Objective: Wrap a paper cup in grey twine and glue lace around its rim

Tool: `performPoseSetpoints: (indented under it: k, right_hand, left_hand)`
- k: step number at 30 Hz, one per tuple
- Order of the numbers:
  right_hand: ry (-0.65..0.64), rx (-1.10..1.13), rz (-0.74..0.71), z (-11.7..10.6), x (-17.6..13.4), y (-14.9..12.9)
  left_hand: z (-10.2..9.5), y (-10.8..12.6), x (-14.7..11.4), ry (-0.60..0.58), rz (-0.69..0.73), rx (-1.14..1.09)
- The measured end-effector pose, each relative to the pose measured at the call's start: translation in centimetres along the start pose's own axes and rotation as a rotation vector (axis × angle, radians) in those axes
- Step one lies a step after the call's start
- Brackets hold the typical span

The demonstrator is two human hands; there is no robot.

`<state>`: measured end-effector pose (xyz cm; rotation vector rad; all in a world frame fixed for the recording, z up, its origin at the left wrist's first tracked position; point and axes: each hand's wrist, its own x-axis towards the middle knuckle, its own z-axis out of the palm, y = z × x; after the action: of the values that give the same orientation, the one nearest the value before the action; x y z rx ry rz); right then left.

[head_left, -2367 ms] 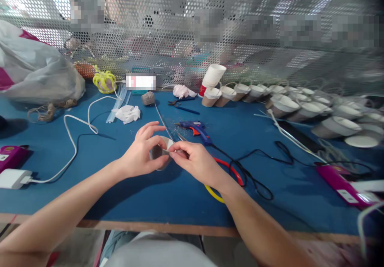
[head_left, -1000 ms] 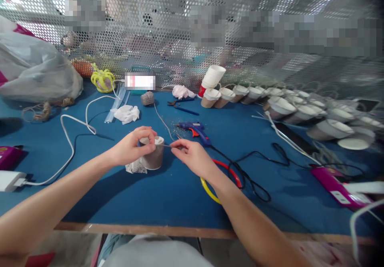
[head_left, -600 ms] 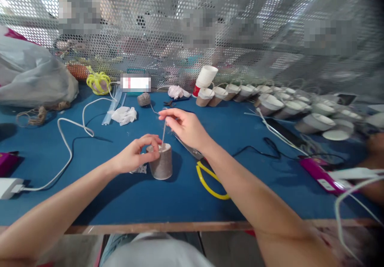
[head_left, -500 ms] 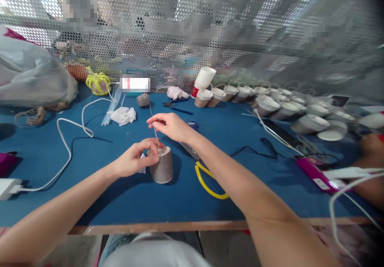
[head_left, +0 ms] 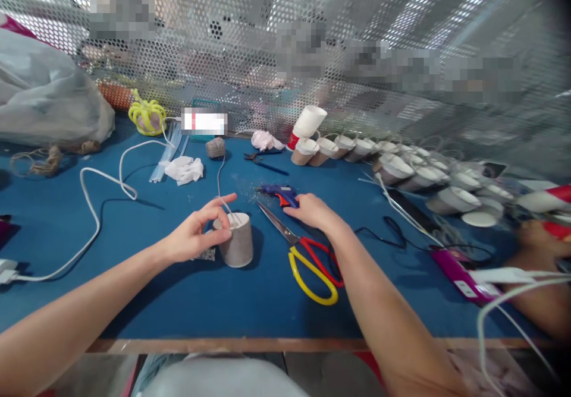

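A grey-brown cup (head_left: 238, 248) stands on the table with its narrower end up. My left hand (head_left: 198, 230) is closed at its upper left edge, thumb against the side and a bent finger over the top. Grey cord (head_left: 219, 177) runs from the cup's top under these fingers to a small ball of cord (head_left: 215, 148) behind. To the right, my right hand (head_left: 312, 211) has its fingers round the handle of a blue glue gun (head_left: 279, 192), which lies on the table. Between cup and right arm lie open scissors (head_left: 292, 239) with red and yellow handles.
Pliers (head_left: 263, 162), crumpled white paper (head_left: 184, 171) and clear glue sticks (head_left: 166, 159) lie farther back. Rows of cord-covered cups (head_left: 392, 168) fill the back right. A purple power strip (head_left: 461, 275) with cables and another person's arm (head_left: 535, 278) are at right. Perforated metal (head_left: 250, 70) rises behind.
My right hand has let go of the cord above the cup and moved right to the glue gun. The cord now hangs slack. My left hand stays at the cup, its index finger raised.
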<state>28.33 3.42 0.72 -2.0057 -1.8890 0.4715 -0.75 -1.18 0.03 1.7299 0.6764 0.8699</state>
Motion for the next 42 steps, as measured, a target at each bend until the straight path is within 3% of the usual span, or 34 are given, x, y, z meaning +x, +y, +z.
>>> performPoseSetpoints:
  k: [4,9,10,13,19,23,30,42]
  right_hand:
    - [0.084,0.115,0.046,1.4,0.7,0.4]
    - [0.199,0.346,0.044,-0.2,-1.7,-2.0]
    - [0.173,0.422,0.029,-0.7,-2.6,-2.7]
    - [-0.065,0.717,0.077,-1.8,-5.2,-4.7]
    - [-0.095,0.685,-0.094,-0.9,-8.5,-6.7]
    - [-0.076,0.582,-0.115,0.0,-9.7,-6.5]
    - [0.036,0.368,-0.217,0.2,-9.9,-6.1]
    - [0.014,0.317,-0.217,0.2,-10.3,-6.9]
  left_hand:
    - [0.0,-0.2,0.1,0.049,0.024,0.024]
    - [-0.2,-0.5,0.3,0.065,0.026,0.022]
    - [-0.3,-0.6,0.3,0.077,0.02,0.012]
    - [-0.4,-0.8,0.5,0.126,-0.006,-0.026]
    - [-0.2,-1.0,0.7,0.171,-0.062,-0.081]
    - [0.1,-1.1,0.9,0.207,-0.058,-0.071]
    - [0.3,-1.3,1.1,0.23,-0.04,-0.028]
    - [0.4,-1.3,1.2,0.209,-0.056,-0.136]
